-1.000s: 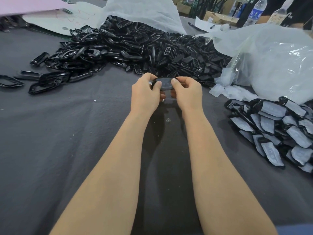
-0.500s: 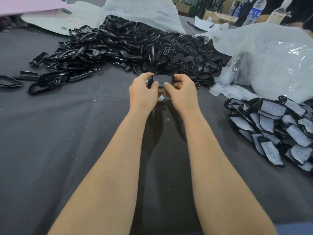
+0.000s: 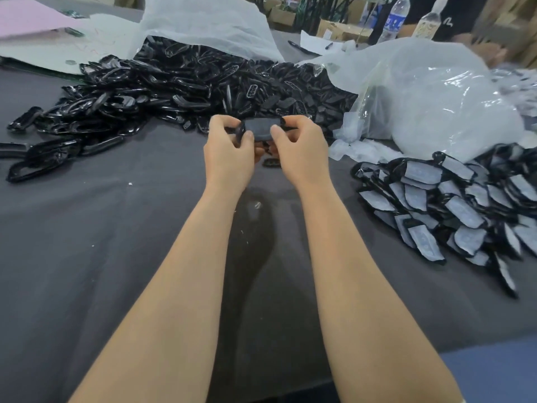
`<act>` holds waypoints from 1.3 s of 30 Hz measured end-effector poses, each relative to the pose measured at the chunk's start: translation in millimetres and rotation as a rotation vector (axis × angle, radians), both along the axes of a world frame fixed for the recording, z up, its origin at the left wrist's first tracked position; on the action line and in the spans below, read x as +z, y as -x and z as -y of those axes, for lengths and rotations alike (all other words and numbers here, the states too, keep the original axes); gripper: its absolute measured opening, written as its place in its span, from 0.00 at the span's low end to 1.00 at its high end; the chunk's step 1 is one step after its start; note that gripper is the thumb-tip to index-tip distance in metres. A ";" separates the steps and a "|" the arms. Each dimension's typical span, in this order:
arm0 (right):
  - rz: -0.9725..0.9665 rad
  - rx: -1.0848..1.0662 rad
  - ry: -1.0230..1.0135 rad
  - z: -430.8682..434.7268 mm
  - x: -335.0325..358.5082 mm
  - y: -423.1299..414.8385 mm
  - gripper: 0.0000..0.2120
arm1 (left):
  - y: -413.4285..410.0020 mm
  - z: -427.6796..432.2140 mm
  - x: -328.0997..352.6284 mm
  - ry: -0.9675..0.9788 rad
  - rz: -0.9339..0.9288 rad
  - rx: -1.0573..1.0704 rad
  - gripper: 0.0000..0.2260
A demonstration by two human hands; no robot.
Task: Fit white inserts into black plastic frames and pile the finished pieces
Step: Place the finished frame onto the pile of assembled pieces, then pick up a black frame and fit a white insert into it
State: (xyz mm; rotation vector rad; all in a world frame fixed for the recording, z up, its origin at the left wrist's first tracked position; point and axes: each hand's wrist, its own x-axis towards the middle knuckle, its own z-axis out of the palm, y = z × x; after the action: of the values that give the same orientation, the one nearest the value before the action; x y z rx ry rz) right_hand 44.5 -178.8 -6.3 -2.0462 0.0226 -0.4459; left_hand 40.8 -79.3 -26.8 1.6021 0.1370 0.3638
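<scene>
Two hands (image 3: 229, 154) (image 3: 302, 152) pinching glossy oblong black frame (image 3: 261, 130), matte grey cloth (image 3: 87, 257)

Blue-labelled water bottle (image 3: 394, 20) at the far edge — pink sheet (image 3: 26, 20) far left.

No text reads clearly — the bottle label (image 3: 393, 23) is blurred.

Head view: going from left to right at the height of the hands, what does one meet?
Loose black frames → left hand → held piece → right hand → pile of finished pieces.
</scene>
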 end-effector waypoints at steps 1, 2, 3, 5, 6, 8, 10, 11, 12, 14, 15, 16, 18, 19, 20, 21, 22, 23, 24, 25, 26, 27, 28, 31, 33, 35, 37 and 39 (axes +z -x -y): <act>0.039 -0.050 0.027 6.6 3.7 2.9 0.11 | 0.7 8.0 4.2 -0.026 0.011 -0.013 0.07; 0.070 -0.103 0.044 16.6 6.7 6.3 0.11 | 1.4 19.2 8.3 -0.057 0.018 -0.033 0.07; 0.093 -0.156 0.052 27.5 9.1 10.8 0.11 | 2.3 31.6 13.4 -0.091 0.023 -0.060 0.07; 0.113 -0.250 0.043 50.7 12.8 21.3 0.11 | 5.4 58.1 22.8 -0.153 0.034 -0.129 0.07; 0.118 -0.297 0.028 63.2 13.7 27.3 0.11 | 7.6 71.7 26.1 -0.184 0.044 -0.162 0.06; 0.136 -0.394 0.010 88.4 13.6 39.1 0.11 | 13.1 99.4 30.6 -0.249 0.065 -0.210 0.05; 0.146 -0.488 0.015 110.8 11.7 49.9 0.09 | 18.1 127.1 31.3 -0.309 0.081 -0.242 0.07; 0.147 -0.534 0.012 121.2 9.7 55.1 0.09 | 21.3 140.8 30.8 -0.338 0.083 -0.259 0.08; 0.149 -0.584 0.008 132.2 7.9 60.1 0.08 | 24.4 155.1 29.4 -0.366 0.083 -0.280 0.09; 0.131 -0.670 0.028 150.6 3.0 68.3 0.07 | 30.1 178.6 23.5 -0.431 0.072 -0.317 0.10; 0.106 -0.703 0.054 158.2 0.1 71.6 0.07 | 31.8 187.9 19.3 -0.473 0.060 -0.320 0.10; 0.068 -0.730 0.090 164.8 -2.9 73.8 0.06 | 32.8 195.6 15.1 -0.517 0.044 -0.311 0.10; -0.015 -0.771 0.160 173.9 -8.3 75.7 0.06 | 33.6 206.6 7.8 -0.589 0.017 -0.276 0.11; -0.046 -0.786 0.178 176.8 -10.5 75.9 0.07 | 33.8 210.8 5.5 -0.608 0.017 -0.260 0.12; -0.062 -0.798 0.185 178.6 -12.5 75.4 0.07 | 33.4 214.5 3.8 -0.619 0.028 -0.247 0.13; -0.069 -0.807 0.193 179.8 -13.9 74.8 0.08 | 33.1 217.6 2.8 -0.627 0.045 -0.238 0.15; -0.073 -0.814 0.207 180.8 -14.8 73.6 0.08 | 32.2 220.3 2.1 -0.629 0.064 -0.237 0.17; -0.080 -0.820 0.225 181.0 -15.7 72.5 0.08 | 31.3 222.2 1.5 -0.621 0.079 -0.244 0.19; -0.091 -0.823 0.237 181.1 -16.0 71.3 0.08 | 29.8 223.4 1.0 -0.606 0.090 -0.254 0.20; -0.101 -0.826 0.246 181.0 -15.8 70.5 0.09 | 28.6 223.7 0.7 -0.593 0.097 -0.267 0.22; -0.108 -0.830 0.251 180.6 -15.4 69.9 0.10 | 27.1 223.1 0.7 -0.581 0.101 -0.281 0.23; -0.109 -0.836 0.253 179.9 -15.1 69.6 0.11 | 25.9 221.8 0.8 -0.561 0.104 -0.297 0.24; -0.102 -0.842 0.254 178.6 -14.7 69.8 0.12 | 25.1 219.9 1.1 -0.533 0.109 -0.309 0.25; -0.030 -0.846 0.248 169.5 -12.8 68.9 0.13 | 25.2 210.0 3.6 -0.436 0.132 -0.312 0.24; 0.030 -0.824 0.242 159.0 -9.9 66.3 0.13 | 25.0 199.4 6.8 -0.344 0.155 -0.294 0.22; 0.091 -0.783 0.238 143.3 -6.4 61.3 0.12 | 22.3 182.7 10.9 -0.244 0.161 -0.249 0.19; 0.159 -0.700 0.206 120.6 -3.6 54.9 0.11 | 17.3 158.9 15.0 -0.149 0.154 -0.184 0.16; 0.205 -0.560 0.137 92.6 -2.0 47.2 0.09 | 11.7 130.4 17.8 -0.093 0.151 -0.104 0.14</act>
State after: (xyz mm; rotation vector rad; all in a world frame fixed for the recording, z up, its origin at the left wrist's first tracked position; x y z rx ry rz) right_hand -2.7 -271.4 -8.2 -2.1025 0.4596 -1.0252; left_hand 29.1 -209.7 -9.0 1.6593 -0.0799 0.4134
